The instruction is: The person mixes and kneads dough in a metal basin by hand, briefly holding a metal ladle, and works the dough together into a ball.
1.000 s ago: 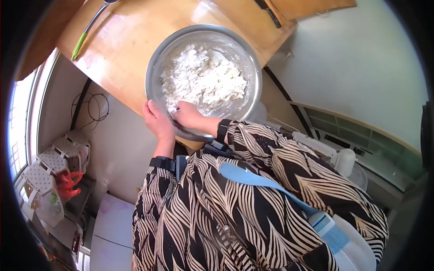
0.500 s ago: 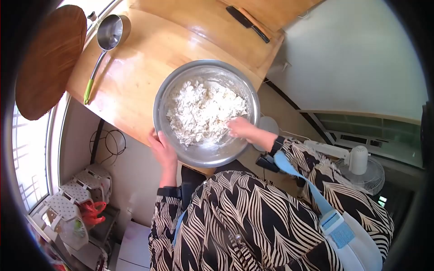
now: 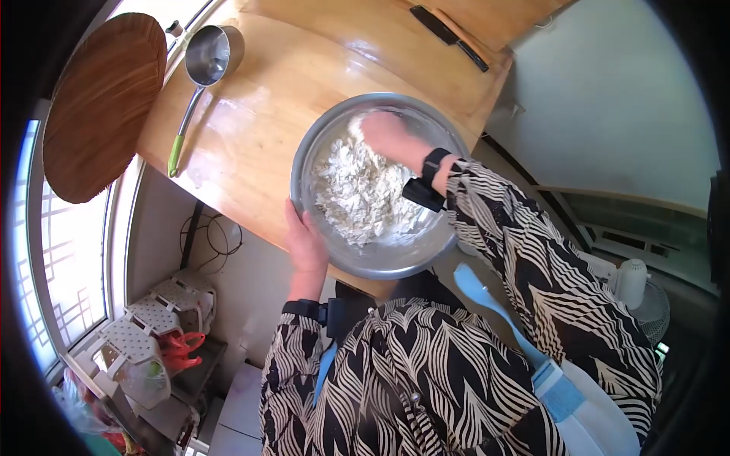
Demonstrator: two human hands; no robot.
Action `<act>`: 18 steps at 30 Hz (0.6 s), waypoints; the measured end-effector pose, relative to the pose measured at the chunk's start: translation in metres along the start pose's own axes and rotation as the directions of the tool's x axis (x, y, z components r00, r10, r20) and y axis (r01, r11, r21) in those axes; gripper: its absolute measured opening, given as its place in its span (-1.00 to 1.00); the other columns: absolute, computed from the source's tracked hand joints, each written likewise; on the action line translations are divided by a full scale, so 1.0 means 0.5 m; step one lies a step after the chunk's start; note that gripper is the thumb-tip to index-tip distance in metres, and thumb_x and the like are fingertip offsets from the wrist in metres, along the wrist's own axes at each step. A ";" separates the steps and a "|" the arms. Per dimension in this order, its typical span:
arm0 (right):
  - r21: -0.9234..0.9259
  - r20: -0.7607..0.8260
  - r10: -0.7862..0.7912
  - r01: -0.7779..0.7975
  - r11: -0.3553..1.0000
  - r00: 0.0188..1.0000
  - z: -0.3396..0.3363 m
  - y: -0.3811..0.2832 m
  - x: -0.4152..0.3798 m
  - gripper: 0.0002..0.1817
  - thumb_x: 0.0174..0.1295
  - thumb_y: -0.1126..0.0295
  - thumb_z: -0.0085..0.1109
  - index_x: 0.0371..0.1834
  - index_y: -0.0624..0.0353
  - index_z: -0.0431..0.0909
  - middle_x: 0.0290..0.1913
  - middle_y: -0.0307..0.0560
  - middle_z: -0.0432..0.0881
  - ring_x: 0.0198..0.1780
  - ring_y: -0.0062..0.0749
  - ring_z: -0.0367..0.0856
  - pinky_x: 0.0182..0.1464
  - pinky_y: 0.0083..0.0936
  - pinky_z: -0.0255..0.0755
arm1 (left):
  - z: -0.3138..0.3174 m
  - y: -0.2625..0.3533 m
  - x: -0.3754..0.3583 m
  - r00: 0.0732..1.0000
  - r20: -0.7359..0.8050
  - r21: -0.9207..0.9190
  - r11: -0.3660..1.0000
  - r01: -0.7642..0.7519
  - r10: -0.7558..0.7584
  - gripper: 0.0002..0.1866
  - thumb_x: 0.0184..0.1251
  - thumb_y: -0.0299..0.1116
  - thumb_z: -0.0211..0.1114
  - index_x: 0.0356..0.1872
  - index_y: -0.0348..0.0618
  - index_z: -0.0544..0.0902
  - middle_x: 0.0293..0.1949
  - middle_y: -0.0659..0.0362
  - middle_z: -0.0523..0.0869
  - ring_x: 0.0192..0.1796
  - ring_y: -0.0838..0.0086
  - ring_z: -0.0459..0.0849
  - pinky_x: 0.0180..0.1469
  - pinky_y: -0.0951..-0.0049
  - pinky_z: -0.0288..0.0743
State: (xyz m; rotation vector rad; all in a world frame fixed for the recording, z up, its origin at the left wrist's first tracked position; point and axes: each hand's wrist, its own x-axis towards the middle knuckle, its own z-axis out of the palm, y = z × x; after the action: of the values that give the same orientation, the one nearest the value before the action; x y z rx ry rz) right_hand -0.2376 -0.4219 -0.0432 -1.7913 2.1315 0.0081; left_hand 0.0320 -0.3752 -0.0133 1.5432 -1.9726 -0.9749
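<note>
A wide metal mixing bowl [image 3: 304, 163] rests at the near edge of the wooden table, holding a shaggy, clumpy flour mixture [image 3: 361, 190]. My left hand [image 3: 306, 247] grips the bowl's near-left rim, its fingers against the outer wall. Inside the bowl, my right hand [image 3: 391, 138] reaches to the far side and touches the flour there. Blur and the mixture hide its fingertips, so I cannot see how they are bent. A black band with a dark box hangs at the right wrist, over the bowl.
On the wooden table [image 3: 258, 144] lie a metal ladle [image 3: 209, 57] with a green handle and, at the far right, a black knife [image 3: 449, 36]. A round wooden board [image 3: 106, 106] stands at the left by the window. White perforated stools [image 3: 133, 334] are lower left, a fan [image 3: 631, 285] right.
My right hand has moved from the bowl's near-right side to its far side, across the flour. The left hand stays at the rim. The whole view has shifted, so things appear farther right.
</note>
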 end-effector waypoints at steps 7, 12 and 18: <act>0.025 0.073 -0.427 0.426 0.904 0.901 -0.033 -0.212 -0.027 -0.88 -0.15 0.40 0.16 -0.59 0.21 0.64 -0.48 0.12 0.64 -0.36 -0.03 0.66 -0.34 -0.22 0.52 | 0.014 -0.012 -0.009 0.999 -0.014 -0.068 0.997 0.040 -0.041 -0.51 0.45 -0.33 -0.10 0.32 -0.31 0.14 0.13 -0.24 0.47 0.11 -0.11 0.49 0.09 0.11 0.37; 0.014 0.133 -0.779 0.785 0.619 0.612 0.033 -0.240 -0.130 -0.85 -0.15 0.36 0.18 -0.66 0.21 0.61 -0.56 0.08 0.62 -0.46 -0.10 0.64 -0.38 -0.26 0.49 | 0.021 -0.009 -0.027 0.996 -0.049 -0.192 0.980 0.059 -0.069 -0.53 0.45 -0.36 -0.12 0.29 -0.40 0.20 0.18 -0.24 0.43 0.19 -0.05 0.44 0.17 0.18 0.31; -0.124 0.093 -0.832 0.835 0.536 0.547 0.013 -0.197 -0.078 -0.86 -0.11 0.36 0.14 -0.68 0.15 0.62 -0.56 0.03 0.63 -0.44 -0.13 0.65 -0.37 -0.25 0.51 | 0.034 0.004 -0.060 0.980 -0.101 -0.115 0.981 0.158 -0.170 -0.51 0.47 -0.28 -0.12 0.28 -0.44 0.22 0.22 -0.22 0.39 0.27 0.04 0.38 0.29 0.27 0.20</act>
State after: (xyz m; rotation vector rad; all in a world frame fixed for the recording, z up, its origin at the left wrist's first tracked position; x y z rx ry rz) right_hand -0.1367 -0.4029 -0.0171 -2.7127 1.0440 -0.0490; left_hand 0.0266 -0.3421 -0.0209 1.6828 -1.7116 -1.0185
